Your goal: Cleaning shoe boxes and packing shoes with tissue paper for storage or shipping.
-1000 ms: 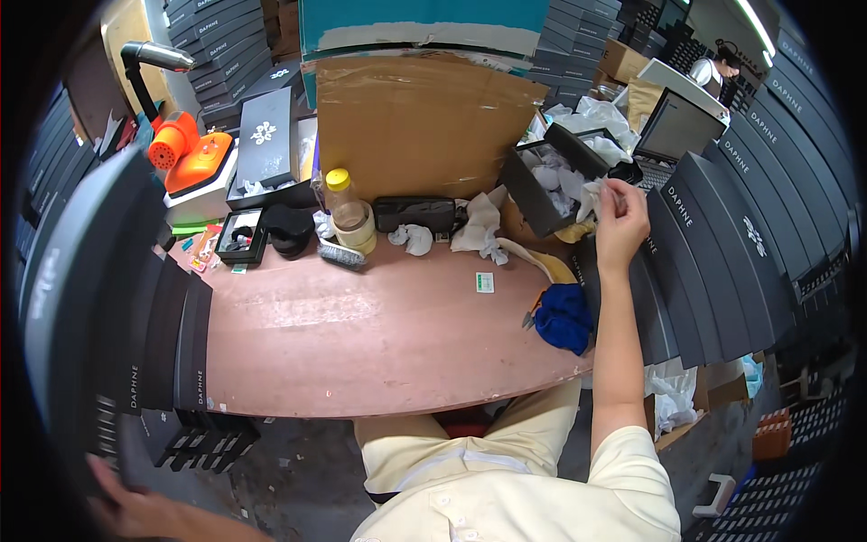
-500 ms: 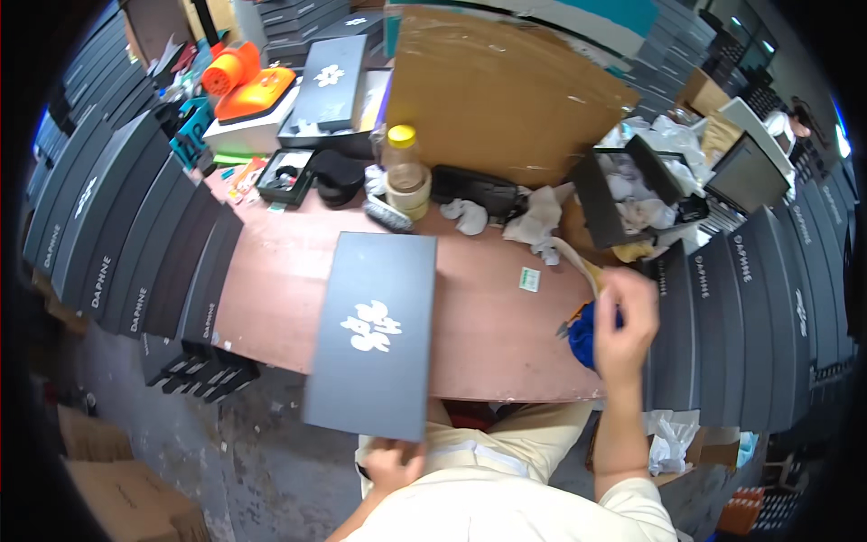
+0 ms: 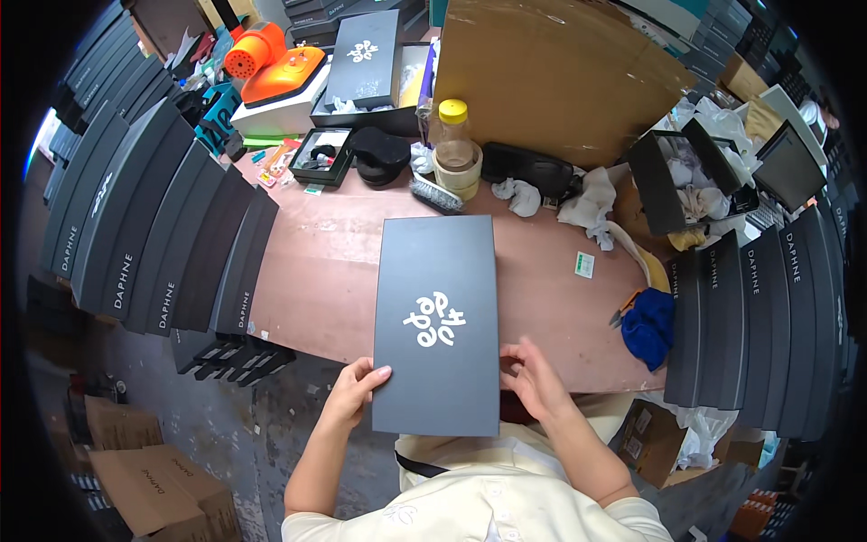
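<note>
My left hand (image 3: 354,390) takes the near left corner of the flat black box (image 3: 440,318), fingers curled on its edge, thumb side up. My right hand (image 3: 535,384) takes the near right edge, fingers bent onto the lid. Both grips are partly closed on the box; neither is a full fist.

The box lies directly ahead of both grips. Its long axis runs straight away from me, near end overhanging the desk (image 3: 316,271) edge toward my lap, far end pointing at the roll of tape (image 3: 457,169). A white emblem sits on the lid. Both hands are equally near, one per corner.

Beyond the far end: a yellow-capped bottle (image 3: 452,131) stands in the tape roll, a small brush (image 3: 435,195) lies just beside it, and crumpled white paper (image 3: 587,200) lies to the right. These are near the far end but apart from it.

To the left, a fanned row of black boxes (image 3: 163,244) leans along the desk side. To the right, another upright row (image 3: 768,307) stands, with a blue cloth (image 3: 648,327) near the desk corner, close to my right hand.
</note>
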`<control>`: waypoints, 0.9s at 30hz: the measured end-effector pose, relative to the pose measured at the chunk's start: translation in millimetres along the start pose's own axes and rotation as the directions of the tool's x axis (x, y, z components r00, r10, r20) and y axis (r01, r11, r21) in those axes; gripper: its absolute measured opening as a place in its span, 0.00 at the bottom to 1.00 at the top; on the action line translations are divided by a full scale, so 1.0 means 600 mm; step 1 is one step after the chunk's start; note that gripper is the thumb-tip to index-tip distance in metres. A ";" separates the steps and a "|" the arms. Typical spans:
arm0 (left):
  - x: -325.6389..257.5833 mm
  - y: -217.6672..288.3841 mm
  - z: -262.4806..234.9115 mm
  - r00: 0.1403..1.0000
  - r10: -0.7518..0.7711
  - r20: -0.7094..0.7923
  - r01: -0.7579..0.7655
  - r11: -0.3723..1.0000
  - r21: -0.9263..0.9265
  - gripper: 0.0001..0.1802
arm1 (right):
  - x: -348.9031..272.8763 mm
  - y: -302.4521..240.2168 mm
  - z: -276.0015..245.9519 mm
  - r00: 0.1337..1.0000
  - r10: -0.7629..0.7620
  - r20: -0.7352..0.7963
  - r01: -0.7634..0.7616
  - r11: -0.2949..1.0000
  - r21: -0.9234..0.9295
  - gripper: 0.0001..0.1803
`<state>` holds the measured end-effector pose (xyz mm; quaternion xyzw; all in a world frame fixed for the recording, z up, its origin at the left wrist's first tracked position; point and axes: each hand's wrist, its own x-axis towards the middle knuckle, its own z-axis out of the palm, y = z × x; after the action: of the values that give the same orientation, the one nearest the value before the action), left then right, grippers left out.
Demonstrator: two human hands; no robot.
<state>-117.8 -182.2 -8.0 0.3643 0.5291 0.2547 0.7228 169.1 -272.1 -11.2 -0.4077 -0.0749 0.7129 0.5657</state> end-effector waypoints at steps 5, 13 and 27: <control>-0.034 0.060 0.028 0.991 -0.015 0.133 0.055 0.950 -0.306 0.20 | -0.037 -0.010 0.039 0.956 -0.267 0.122 0.270 0.963 -0.008 0.27; -0.015 -0.001 0.028 0.977 0.192 0.091 -0.128 0.872 -0.473 0.27 | -0.041 0.007 0.043 0.996 -0.059 0.070 0.063 0.996 -0.055 0.27; -0.112 0.164 0.058 0.722 0.685 -0.098 -0.688 0.696 -0.205 0.43 | -0.034 -0.015 0.091 0.754 -0.478 0.451 0.602 0.226 -0.766 0.29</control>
<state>-104.0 -182.5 115.4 0.4484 0.3272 0.5671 0.6085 140.0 -267.3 39.6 -0.5424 -0.6020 0.3464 0.4727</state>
